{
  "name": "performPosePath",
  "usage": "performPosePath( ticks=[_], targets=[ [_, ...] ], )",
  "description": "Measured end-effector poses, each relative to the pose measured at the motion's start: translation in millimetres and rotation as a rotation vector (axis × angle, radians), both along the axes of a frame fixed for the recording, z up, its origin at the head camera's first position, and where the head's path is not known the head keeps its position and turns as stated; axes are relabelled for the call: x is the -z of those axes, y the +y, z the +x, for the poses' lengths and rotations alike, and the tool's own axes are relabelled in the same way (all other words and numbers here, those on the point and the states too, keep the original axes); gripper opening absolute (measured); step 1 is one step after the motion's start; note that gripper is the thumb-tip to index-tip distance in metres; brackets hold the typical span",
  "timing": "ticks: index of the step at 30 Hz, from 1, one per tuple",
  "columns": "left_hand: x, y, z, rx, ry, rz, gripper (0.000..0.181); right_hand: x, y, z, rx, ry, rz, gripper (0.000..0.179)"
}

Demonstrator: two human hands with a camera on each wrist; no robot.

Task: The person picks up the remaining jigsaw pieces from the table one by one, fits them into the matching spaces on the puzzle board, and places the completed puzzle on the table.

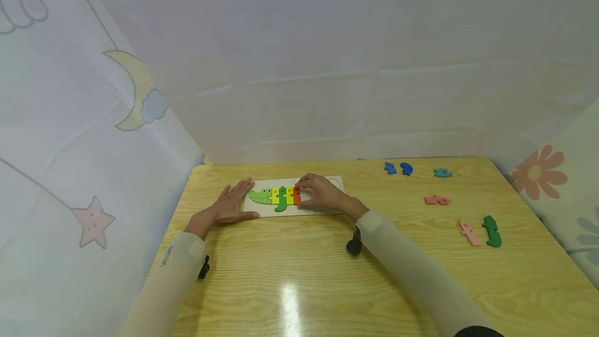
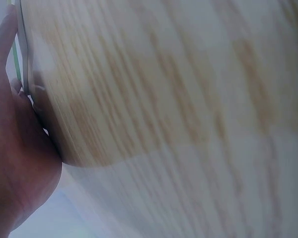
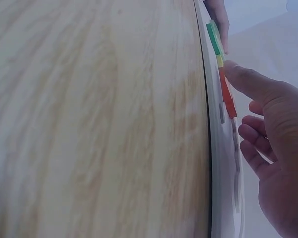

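Observation:
A pale wooden puzzle board lies near the table's far edge, with a crocodile taking shape in it: a green head, yellow and green body pieces, and an orange-red piece at the right end of the row. My left hand rests at the board's left end, fingers spread and straight, thumb along the near corner. Over the right half of the board, my right hand holds the orange-red piece between thumb and index finger, partly covering it. In the right wrist view the thumb touches its upper edge.
To the right lie loose pieces: two blue ones, a teal one, a red one, a pink one and a dark green one. Printed cloth walls stand behind and beside the wooden table.

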State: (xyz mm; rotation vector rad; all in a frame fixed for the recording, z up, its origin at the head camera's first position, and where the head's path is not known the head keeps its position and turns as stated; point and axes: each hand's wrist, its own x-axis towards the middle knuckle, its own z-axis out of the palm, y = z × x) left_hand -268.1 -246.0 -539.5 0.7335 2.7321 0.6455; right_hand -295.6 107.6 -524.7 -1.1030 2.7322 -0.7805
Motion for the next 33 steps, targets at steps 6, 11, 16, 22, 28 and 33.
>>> performPosePath(
  ticks=[6,11,16,22,28,33],
  targets=[
    [-0.2,-0.2,1.7,0.007,0.014,0.034,0.114,-3.6,3,4.2,-0.028,0.008,-0.040,0.060],
    [-0.9,-0.3,0.6,-0.003,0.018,0.007,0.109,-5.4,8,6.3,-0.054,0.010,-0.048,0.063],
    [-2.0,0.5,1.2,-0.012,0.010,-0.021,0.105,-8.4,13,10.5,-0.061,0.019,-0.048,0.067],
    [-3.2,1.3,3.0,-0.014,0.005,-0.015,0.107,-10.9,19,15.0,-0.049,0.025,-0.042,0.069],
    [-1.8,0.9,2.1,-0.017,0.008,-0.019,0.107,-10.7,26,18.5,-0.039,0.026,-0.056,0.070],
    [-2.3,1.3,2.5,-0.014,0.009,-0.014,0.107,-12.5,33,22.4,-0.028,0.023,-0.051,0.071]
  ],
)
